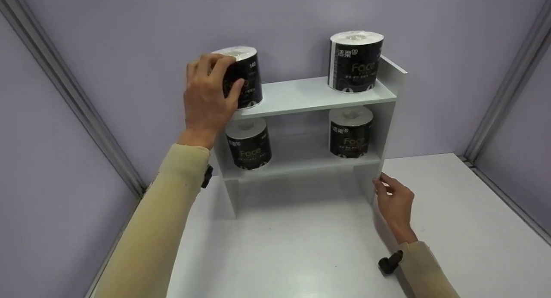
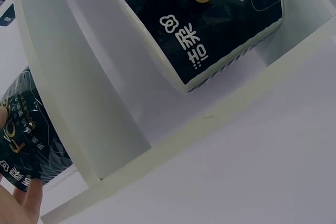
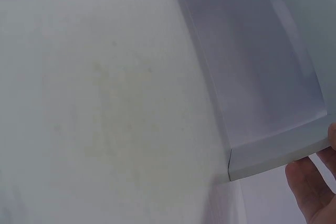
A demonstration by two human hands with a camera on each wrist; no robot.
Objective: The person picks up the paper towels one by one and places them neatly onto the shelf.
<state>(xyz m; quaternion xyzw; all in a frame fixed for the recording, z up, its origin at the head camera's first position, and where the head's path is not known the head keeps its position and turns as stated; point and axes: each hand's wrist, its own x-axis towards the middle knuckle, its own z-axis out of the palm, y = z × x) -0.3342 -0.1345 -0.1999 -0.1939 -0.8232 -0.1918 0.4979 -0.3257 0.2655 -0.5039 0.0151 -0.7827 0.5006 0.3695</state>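
Observation:
My left hand [image 1: 208,93] grips the paper roll [image 1: 247,80] at the left end of the upper board of a white shelf [image 1: 297,91]. The roll has a black wrapper and a white top; in the left wrist view, fingers [image 2: 32,203] lie against the held roll [image 2: 34,129]. Low on the shelf's right side panel [image 1: 366,181], my right hand [image 1: 394,203] pinches the front edge between thumb and fingers. The right wrist view shows fingertips [image 3: 304,182] at this panel's edge [image 3: 278,158]. The left palm is hidden.
Another black-wrapped roll [image 1: 356,63] stands at the upper board's right end. Two more, a left roll [image 1: 249,147] and a right roll [image 1: 351,136], stand on the lower board. The shelf rests on a white table [image 1: 297,246] before a pale wall [image 1: 292,22].

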